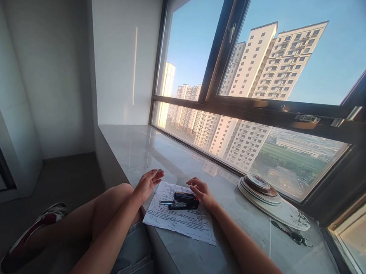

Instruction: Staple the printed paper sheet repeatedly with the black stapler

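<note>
My left hand (148,185) is raised over the paper's left edge, pinching a small grey strip of staples (160,170) near the fingertips; the piece is tiny in view. A black stapler (183,201) lies on a printed sheet of paper (180,224), with its metal staple rod pulled out toward the left. At the stapler's right end rests my right hand (202,192), its fingers loosely spread beside and behind the stapler. Whether those fingers touch it I cannot tell. The sheet has worn, uneven edges.
The grey stone windowsill (241,248) carries a stack of plates and boards (260,191) at the right, with dark scissors (291,233) in front of it. A window (203,101) runs along the back. My bent knee (120,193) is beside the sill's front edge.
</note>
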`<state>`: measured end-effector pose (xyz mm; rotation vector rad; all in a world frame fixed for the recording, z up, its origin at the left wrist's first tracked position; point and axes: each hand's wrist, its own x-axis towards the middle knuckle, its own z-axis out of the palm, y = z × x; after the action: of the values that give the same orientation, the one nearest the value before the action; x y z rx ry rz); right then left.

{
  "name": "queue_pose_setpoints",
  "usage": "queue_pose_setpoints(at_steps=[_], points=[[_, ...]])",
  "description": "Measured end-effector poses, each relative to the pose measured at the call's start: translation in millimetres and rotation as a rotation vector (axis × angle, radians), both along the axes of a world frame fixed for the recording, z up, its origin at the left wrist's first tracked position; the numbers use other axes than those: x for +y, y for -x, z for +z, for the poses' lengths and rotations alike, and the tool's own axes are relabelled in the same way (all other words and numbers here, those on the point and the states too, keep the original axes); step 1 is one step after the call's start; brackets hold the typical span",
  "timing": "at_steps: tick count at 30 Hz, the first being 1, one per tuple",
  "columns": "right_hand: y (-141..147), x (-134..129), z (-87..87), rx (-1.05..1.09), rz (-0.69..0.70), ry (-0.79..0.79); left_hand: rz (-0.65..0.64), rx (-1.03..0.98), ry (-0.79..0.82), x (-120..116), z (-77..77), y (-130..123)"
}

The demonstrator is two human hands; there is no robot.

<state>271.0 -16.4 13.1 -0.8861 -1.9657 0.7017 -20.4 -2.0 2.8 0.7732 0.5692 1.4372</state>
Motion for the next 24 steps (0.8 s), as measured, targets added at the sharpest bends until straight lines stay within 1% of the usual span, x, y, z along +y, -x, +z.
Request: queue_pose_setpoints(at_steps=[6,10,15,19,24], points=[[-2,3,-3.4,0.056,-0.052,0.032,0.042,-0.073,0.02,-3,3.8,4],[-2,5,-5.2,0.066,-0.03,0.061,0.038,-0.139,0.057,-4,6.1,5],[-1,7,-7.2,0.079,0.005,0.076,0.028,-0.17,0.048,-4,6.8,5],[-1,8,-9.6,0.07,0.003,0.079,0.049,-0.187,0.06,-3,5.0,6],[-2,9,-10.4,0.052,-0.001,0.064,0.034,-0.211,0.057,-3,5.0,7]])
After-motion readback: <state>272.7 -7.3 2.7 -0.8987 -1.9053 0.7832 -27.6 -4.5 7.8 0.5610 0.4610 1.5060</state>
